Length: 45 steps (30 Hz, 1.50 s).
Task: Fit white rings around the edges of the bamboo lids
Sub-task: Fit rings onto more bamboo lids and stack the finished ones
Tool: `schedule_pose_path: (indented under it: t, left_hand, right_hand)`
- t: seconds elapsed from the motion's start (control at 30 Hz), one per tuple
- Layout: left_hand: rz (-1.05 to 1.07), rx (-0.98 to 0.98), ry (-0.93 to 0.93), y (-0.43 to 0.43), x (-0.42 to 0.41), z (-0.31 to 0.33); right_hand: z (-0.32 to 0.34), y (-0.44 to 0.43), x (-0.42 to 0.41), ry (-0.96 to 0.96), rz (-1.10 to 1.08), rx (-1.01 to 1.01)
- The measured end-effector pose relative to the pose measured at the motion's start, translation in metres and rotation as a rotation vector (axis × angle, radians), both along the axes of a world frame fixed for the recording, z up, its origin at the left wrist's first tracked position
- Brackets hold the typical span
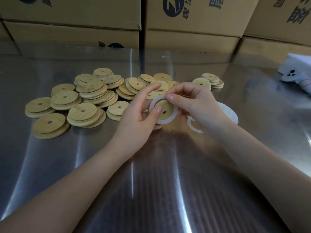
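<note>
My left hand (140, 113) holds a round bamboo lid (165, 109) with a small centre hole, thumb on its face, above the steel table. A white ring (174, 117) sits around the lid's raised middle. My right hand (196, 105) pinches the ring's upper edge with thumb and forefinger. A heap of bare bamboo lids (87, 98) lies on the table to the left and behind my hands. More white rings (193, 127) lie under my right wrist, partly hidden.
The shiny steel table (159, 174) reaches the near edge. Cardboard boxes (190, 27) form a wall along the back. A small stack of lids (212, 80) sits at the back right. A white cloth or bag (296, 73) lies at the far right.
</note>
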<state>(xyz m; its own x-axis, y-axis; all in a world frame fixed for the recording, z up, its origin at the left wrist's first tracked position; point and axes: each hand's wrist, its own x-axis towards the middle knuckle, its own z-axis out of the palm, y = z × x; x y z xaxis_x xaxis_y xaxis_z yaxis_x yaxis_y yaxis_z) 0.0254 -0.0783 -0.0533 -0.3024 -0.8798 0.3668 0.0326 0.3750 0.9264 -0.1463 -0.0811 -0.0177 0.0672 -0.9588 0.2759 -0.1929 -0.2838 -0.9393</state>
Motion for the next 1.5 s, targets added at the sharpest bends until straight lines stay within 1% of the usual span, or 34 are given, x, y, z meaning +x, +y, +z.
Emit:
schedule_pose_path:
  t: [0.17, 0.3, 0.47, 0.6, 0.93, 1.17, 1.4, 1.5]
  left_hand:
    - [0.045, -0.124, -0.027, 0.002, 0.001, 0.002]
    - [0.1, -0.221, -0.1, 0.001, 0.003, 0.003]
    - [0.141, -0.299, -0.144, 0.0, 0.003, 0.002]
    - [0.138, -0.298, -0.127, 0.0, 0.003, 0.002]
    - [0.151, -0.282, -0.106, 0.002, 0.003, 0.004]
    - [0.183, -0.253, -0.117, 0.003, 0.003, 0.003]
    - [0.188, -0.226, -0.083, 0.003, 0.003, 0.004]
    - [0.152, -0.189, -0.029, 0.003, 0.003, 0.004]
  right_hand:
    - [0.0, -0.002, -0.004, -0.021, 0.053, -0.015]
    - [-0.002, -0.003, -0.008, -0.022, 0.085, -0.02]
    - [-0.001, -0.003, -0.01, 0.0, 0.116, -0.007]
    - [0.003, -0.002, -0.011, 0.01, 0.121, 0.002]
    - [0.006, 0.003, -0.007, 0.056, 0.079, -0.056]
    - [0.008, 0.003, -0.008, 0.067, 0.075, -0.029]
    - [0.01, 0.002, -0.009, 0.077, 0.099, -0.005]
    - [0.01, 0.002, -0.009, 0.065, 0.1, -0.008]
